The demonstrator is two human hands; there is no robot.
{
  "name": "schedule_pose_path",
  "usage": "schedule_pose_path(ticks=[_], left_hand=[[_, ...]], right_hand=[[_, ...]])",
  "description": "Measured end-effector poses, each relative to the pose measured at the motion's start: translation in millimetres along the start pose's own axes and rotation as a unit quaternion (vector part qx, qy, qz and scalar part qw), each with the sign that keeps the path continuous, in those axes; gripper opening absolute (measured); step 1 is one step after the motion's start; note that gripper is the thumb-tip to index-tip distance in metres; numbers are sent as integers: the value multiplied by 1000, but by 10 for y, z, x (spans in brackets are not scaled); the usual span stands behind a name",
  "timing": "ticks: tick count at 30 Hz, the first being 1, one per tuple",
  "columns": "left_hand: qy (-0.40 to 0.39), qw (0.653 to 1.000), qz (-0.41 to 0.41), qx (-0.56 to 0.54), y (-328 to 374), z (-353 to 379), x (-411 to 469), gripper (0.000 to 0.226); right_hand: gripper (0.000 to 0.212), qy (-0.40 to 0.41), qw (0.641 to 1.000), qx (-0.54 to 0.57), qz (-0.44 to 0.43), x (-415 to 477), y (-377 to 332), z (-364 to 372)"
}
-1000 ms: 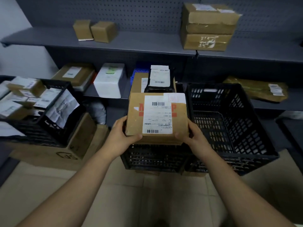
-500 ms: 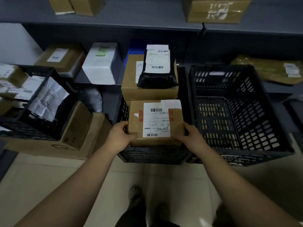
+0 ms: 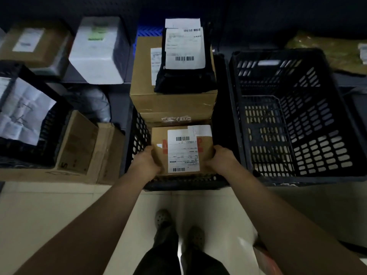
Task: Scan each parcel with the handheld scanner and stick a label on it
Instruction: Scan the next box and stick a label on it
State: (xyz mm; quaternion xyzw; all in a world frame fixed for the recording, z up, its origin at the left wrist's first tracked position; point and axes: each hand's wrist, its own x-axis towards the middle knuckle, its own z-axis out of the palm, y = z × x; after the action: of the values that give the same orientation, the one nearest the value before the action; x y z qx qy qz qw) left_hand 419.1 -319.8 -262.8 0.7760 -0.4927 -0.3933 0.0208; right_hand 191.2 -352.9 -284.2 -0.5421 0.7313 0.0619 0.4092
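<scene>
Parcel (image 3: 181, 149) — both hands holding.

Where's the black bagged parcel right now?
Head view, top centre: the black bagged parcel lies on the large cardboard box, behind the small labelled box and just left of the right-hand black crate.
</scene>
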Motion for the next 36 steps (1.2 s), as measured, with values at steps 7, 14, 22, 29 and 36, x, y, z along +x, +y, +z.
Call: schedule_pose_path(ticks=[7, 14, 22, 29, 36], left_hand=[[-16, 998, -29, 62, -34, 120, 315, 84], [-52, 991, -41, 118, -62, 183, 445, 79], [-82, 983, -39, 160, -26, 176, 567, 65], [-140, 980, 3, 139, 66, 171, 534, 52], [-66, 994, 61, 69, 8, 79, 373, 39]], right_hand=[[54, -1, 1000, 1, 12, 222, 19, 143], [67, -55, 998, -34, 11, 367, 9, 276], [68, -88, 994, -69, -3, 585, -24, 340], [70, -131, 991, -37, -3, 588, -5, 369], [64, -88, 995, -2, -41, 368, -5, 205]])
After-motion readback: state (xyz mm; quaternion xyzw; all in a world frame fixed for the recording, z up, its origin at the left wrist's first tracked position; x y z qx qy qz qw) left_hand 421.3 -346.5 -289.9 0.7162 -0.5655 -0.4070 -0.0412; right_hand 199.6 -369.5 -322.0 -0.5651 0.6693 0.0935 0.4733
